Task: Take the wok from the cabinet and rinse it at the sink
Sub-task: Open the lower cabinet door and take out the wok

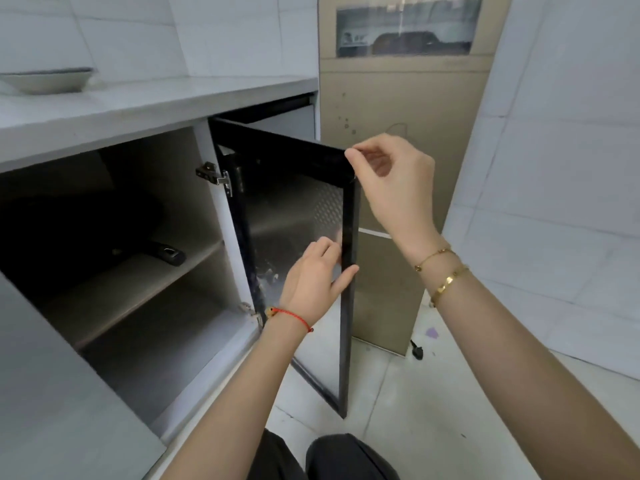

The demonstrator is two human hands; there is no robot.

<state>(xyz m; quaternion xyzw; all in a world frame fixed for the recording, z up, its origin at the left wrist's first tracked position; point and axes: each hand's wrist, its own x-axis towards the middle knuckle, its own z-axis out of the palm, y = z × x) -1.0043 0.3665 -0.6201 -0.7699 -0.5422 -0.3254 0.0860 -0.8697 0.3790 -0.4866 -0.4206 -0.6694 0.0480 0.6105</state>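
The cabinet [214, 216] under the counter stands with its black-framed glass door [294, 209] swung out to the right. A dark wok [79, 237] lies on the upper shelf in shadow, its black handle [166, 254] pointing right. My left hand [317, 278] grips the door's outer edge at mid height. My right hand [388, 174] pinches the door's top outer corner with fingertips. Both hands are apart from the wok. No sink is in view.
A white bowl [45, 79] sits on the countertop [156, 102] at upper left. The lower shelf [166, 344] holds nothing I can see. A tall beige appliance [398, 109] stands just right of the door. Tiled floor lies below, and my dark-trousered knees show at the bottom.
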